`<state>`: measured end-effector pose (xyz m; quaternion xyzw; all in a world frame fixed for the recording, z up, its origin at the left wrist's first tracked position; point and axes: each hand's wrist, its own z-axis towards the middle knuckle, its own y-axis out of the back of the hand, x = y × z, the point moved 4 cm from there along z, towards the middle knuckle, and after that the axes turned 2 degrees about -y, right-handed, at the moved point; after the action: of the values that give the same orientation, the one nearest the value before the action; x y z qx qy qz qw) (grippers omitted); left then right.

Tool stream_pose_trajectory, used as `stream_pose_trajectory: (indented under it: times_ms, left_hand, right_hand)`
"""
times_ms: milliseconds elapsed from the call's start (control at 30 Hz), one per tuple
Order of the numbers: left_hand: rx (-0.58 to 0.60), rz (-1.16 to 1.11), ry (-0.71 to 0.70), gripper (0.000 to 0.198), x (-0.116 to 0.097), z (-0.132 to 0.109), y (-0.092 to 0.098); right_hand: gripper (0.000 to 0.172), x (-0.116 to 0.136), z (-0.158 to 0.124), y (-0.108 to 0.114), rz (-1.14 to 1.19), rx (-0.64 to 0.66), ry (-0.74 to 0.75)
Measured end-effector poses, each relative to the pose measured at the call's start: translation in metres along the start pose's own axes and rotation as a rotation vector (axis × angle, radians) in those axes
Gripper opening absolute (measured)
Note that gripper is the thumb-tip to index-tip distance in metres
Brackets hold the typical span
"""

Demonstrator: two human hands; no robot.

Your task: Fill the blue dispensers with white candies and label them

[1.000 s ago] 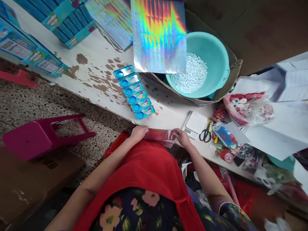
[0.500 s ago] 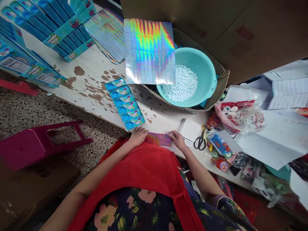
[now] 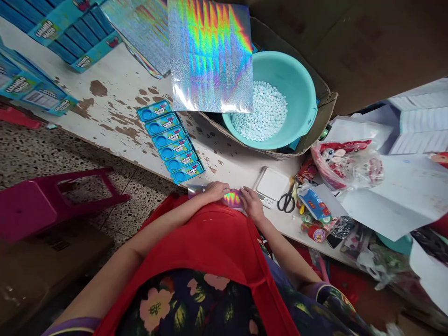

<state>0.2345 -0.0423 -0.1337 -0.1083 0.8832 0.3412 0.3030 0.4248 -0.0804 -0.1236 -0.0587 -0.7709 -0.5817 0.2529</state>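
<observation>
Speckled terrazzo floor (image 3: 80, 149) showed at far left beside a magenta plastic stool (image 3: 28, 210), and above it a white table with chipped brown patches (image 3: 112, 105) ran rightward, carrying blue printed cardboard boxes (image 3: 70, 35). Next came six blue rectangular printed cards with round hollows (image 3: 174, 149), lined up near the front edge. Beyond them, a silver rainbow-sheened foil sheet (image 3: 210, 60) overlapped the turquoise plastic bowl further right.

At the table's near edge, the left hand (image 3: 214, 192) had slid inward since a second earlier, narrowing the gap to the right hand (image 3: 251, 203). A narrow strip of shiny rainbow foil (image 3: 233, 198) lay under both, its silver end now jutting out left of the left hand. That suggested the strip was being worked along its length, not yet finished. Left fingers lay together across it; right fingers curled over its right end. Whether either pinched or merely pressed, I could not tell.

Rightward stood the turquoise plastic bowl (image 3: 297, 88) of small white pellets (image 3: 262, 114), a white flat scale (image 3: 273, 183) and black-handled scissors (image 3: 287, 201).
</observation>
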Motion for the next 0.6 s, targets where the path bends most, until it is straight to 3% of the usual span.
stream_pose_trajectory:
  times_ms: [233, 433, 600]
  left_hand:
    - [-0.045, 0.006, -0.006, 0.032, 0.002, 0.0, -0.003]
    - [-0.068, 0.036, -0.059, 0.033, -0.001, -0.014, -0.001]
    - [-0.204, 0.079, -0.036, 0.034, -0.013, -0.038, 0.013]
  right_hand:
    - [0.023, 0.009, -0.015, 0.009, 0.017, -0.067, 0.125]
    - [0.043, 0.009, -0.014, 0.011, 0.109, -0.204, -0.032]
    - [0.047, 0.028, -0.024, 0.017, 0.045, -0.341, 0.013]
